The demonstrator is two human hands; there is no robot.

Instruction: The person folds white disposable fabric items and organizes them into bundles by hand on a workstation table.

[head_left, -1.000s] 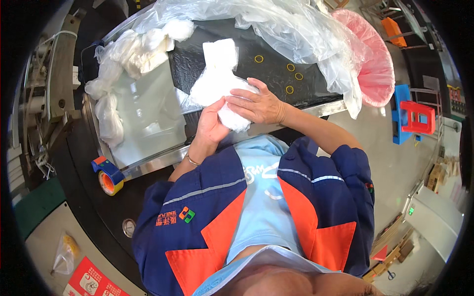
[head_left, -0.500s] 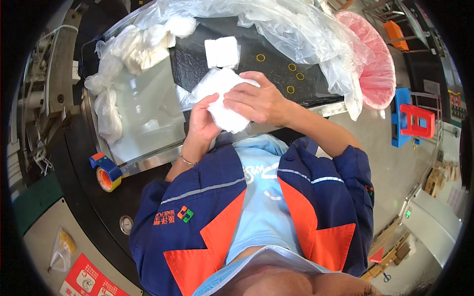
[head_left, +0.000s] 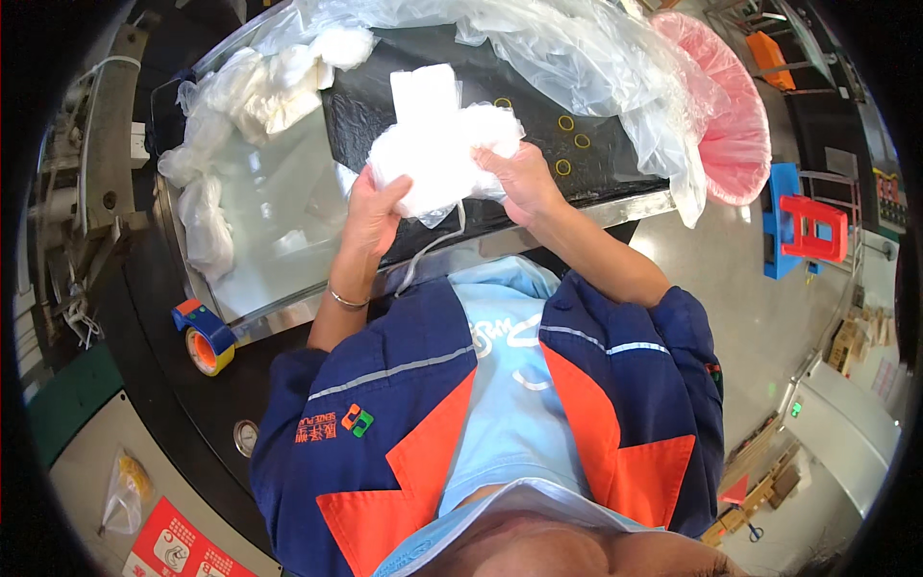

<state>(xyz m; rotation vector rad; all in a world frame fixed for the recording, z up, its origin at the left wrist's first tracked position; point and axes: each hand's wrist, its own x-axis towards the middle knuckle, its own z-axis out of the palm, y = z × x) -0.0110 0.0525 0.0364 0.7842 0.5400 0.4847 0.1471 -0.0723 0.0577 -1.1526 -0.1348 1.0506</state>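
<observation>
A bundle of thin white plastic (head_left: 437,168), seemingly folded film or bags, is spread wide between my two hands above the near edge of the worktop. My left hand (head_left: 373,207) pinches its left side, thumb on top. On the other side my right hand (head_left: 524,183) grips it the same way. From the underside hangs a narrow white strip (head_left: 423,258). Just beyond the bundle lies a flat white folded packet (head_left: 426,91), partly covered by it. Several yellow rubber bands (head_left: 565,123) are scattered to the right on the black sheet (head_left: 519,72).
Clear plastic film (head_left: 567,58) is heaped along the far edge, with knotted white bags (head_left: 207,226) at the left. A tape dispenser (head_left: 204,337) sits at the near left corner. Rightward are a pink plastic-lined bin (head_left: 726,115) and a red stool (head_left: 813,229).
My hands have moved apart, and the bundle between them has widened from a compact wad. My right hand shifted right and nearer. The narrow strip now dangles below.
</observation>
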